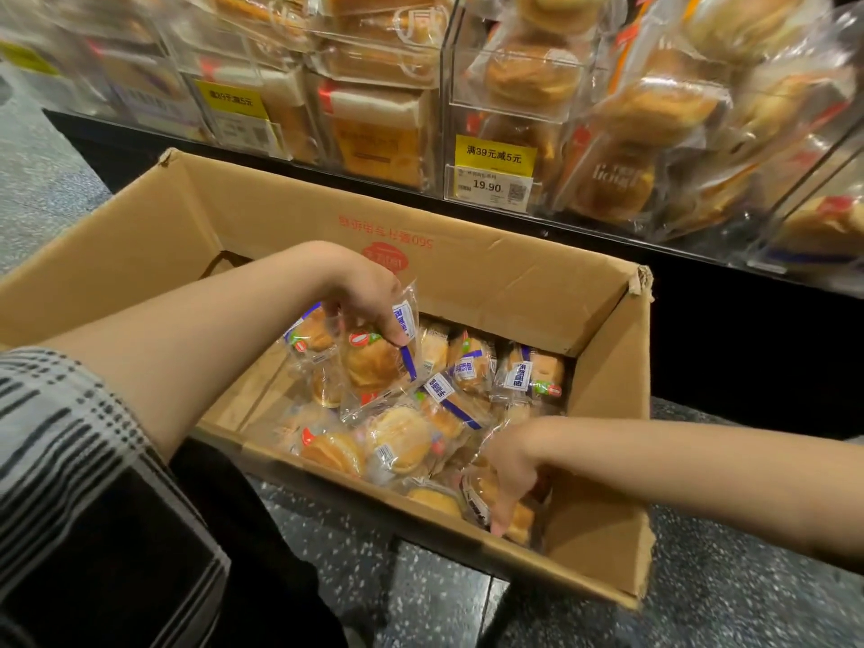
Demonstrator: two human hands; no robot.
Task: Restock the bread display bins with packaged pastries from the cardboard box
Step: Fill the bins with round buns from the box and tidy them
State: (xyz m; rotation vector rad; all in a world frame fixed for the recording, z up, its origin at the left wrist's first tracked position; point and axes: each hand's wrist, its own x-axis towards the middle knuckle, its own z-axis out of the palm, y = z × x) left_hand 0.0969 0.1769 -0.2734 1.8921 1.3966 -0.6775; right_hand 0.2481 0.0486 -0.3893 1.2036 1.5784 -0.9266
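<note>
Left hand pinches two pastry packets above cardboard box; right hand, 5 o'clock of it, grips packet inside. Bin tag: "19.90", "满39元减5元".

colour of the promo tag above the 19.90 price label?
Yellow with dark print: the promo tag on the clear bin front, head view.

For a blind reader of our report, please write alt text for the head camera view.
The left hand holds packaged pastries above an open cardboard box, while the right hand reaches among more packets inside it. Behind the box stand clear display bins of bread with yellow price tags.
</note>
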